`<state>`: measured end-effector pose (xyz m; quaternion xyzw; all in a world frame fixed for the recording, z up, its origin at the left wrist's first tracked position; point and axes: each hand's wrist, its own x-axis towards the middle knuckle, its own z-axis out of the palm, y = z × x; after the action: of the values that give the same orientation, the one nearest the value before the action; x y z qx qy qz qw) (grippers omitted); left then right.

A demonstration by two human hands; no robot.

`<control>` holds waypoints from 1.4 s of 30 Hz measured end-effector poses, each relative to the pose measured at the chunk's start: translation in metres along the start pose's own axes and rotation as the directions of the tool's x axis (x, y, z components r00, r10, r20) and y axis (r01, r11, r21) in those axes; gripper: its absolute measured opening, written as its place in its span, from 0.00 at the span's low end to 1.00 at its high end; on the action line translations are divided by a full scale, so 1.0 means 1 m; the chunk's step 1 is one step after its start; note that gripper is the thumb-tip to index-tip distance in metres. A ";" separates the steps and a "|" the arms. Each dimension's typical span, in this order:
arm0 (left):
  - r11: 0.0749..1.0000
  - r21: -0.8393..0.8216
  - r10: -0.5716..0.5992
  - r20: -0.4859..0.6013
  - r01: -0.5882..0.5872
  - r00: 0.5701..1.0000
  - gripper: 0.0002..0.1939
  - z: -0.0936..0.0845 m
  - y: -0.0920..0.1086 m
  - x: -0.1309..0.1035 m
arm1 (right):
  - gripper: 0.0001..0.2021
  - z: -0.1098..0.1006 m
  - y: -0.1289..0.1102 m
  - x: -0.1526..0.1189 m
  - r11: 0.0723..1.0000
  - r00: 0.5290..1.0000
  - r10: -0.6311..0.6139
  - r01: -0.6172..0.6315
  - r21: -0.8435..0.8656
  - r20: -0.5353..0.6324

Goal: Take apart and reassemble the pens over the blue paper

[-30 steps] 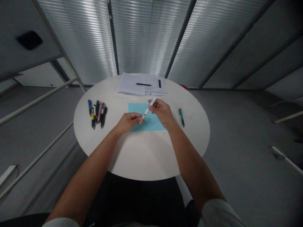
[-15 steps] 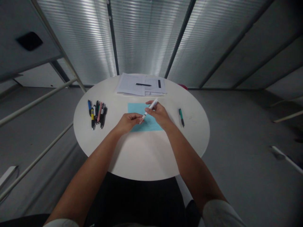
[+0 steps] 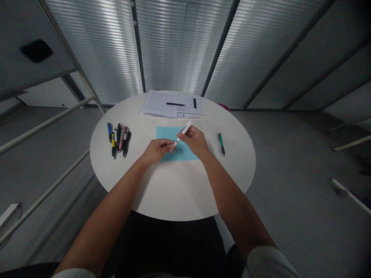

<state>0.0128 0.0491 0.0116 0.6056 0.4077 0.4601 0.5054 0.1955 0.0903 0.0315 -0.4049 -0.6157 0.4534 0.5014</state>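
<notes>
Holding the white pen (image 3: 184,131) aslant over the blue sheet (image 3: 185,153), pinching its near end in the fingers of the left hand (image 3: 155,150), farther up in the fingers of the right hand (image 3: 196,143); with a green pen (image 3: 221,144) right of the sheet.

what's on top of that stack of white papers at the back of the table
A slim dark pen lies across the stack of white printed papers. Whatever it covers is hidden.

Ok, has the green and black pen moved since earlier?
No. The green and black pen holds its spot on the round white table, right of the blue paper sheet.
</notes>
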 end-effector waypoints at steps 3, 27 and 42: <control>1.000 0.005 -0.011 -0.019 0.011 1.000 0.16 0.000 0.003 0.000 | 0.18 0.000 -0.001 -0.002 1.000 0.999 0.024 -0.024 -0.002 -0.029; 1.000 0.030 0.000 -0.029 0.001 1.000 0.15 -0.002 -0.002 0.002 | 0.23 0.005 0.003 -0.003 0.986 0.990 0.039 -0.060 0.154 0.132; 0.997 0.073 -0.002 -0.074 0.008 0.997 0.16 -0.001 -0.004 0.003 | 0.22 0.010 0.003 -0.003 0.999 0.998 0.045 -0.044 0.031 -0.032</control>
<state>0.0122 0.0533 0.0084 0.6052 0.4444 0.4657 0.4684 0.1867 0.0864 0.0268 -0.4183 -0.5914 0.4669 0.5072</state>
